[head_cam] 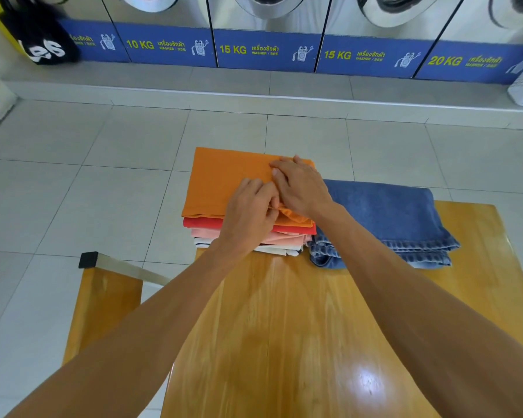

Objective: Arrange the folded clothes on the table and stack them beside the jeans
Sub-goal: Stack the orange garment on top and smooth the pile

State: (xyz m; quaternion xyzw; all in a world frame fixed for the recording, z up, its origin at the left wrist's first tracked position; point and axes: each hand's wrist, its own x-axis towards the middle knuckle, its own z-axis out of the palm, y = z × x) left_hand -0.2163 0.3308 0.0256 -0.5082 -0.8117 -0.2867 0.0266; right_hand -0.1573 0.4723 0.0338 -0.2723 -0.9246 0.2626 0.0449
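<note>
Both hands (272, 194) on orange shirt (224, 182), perhaps pinching, jeans (387, 215) beside

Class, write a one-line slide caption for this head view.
Both hands tidy an orange shirt atop a stack beside jeans.

The washing machines (269, 7) are cut off by the top edge. The black bag (40, 40) far left is blurred. Both hands hide the orange shirt's (224, 179) near right corner; lower garments show only edges.
</note>
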